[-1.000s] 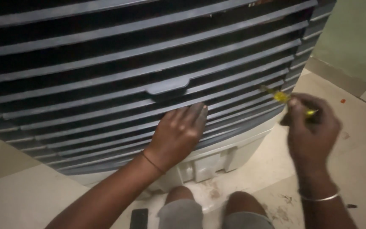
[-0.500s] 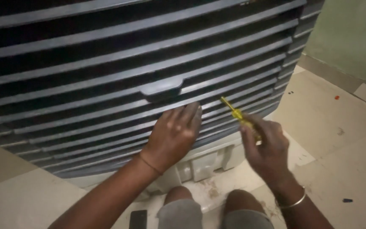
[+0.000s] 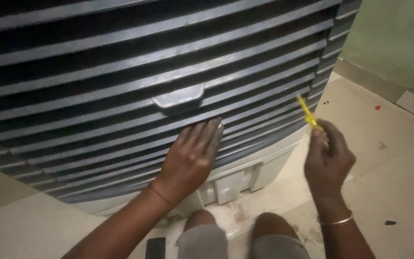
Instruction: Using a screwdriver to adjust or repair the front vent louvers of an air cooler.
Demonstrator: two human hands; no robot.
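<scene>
Grey plastic grille: we see a large grey plastic louvred grille [image 3: 120,76] of a floor-standing cooler filling the upper left and centre of the frame, its slats running slightly downhill to the right.
Latch tab: a small grey plastic tab [image 3: 178,96] sits on one slat near the centre of the grille, just above our left hand.
Left hand: our left hand [image 3: 190,160] lies flat in the lower centre of the frame, fingers straight and close together, palm pressed on the lower slats; it grips nothing.
Right hand: our right hand [image 3: 329,160] is in the right of the frame, fingers curled closed around a thin tool, just beside the grille's lower right corner.
Tool: a slim yellow-handled screwdriver [image 3: 308,112] sticks up and to the left from our right fist, its tip near the grille's right edge; we cannot tell whether it touches.
Base: the white plastic base [image 3: 245,177] of the cooler shows under the grille, lower centre.
Floor: pale beige tiled floor [image 3: 389,158] spreads across the right and bottom.
Knees: our two knees in grey shorts [image 3: 238,240] sit at the bottom edge.
</scene>
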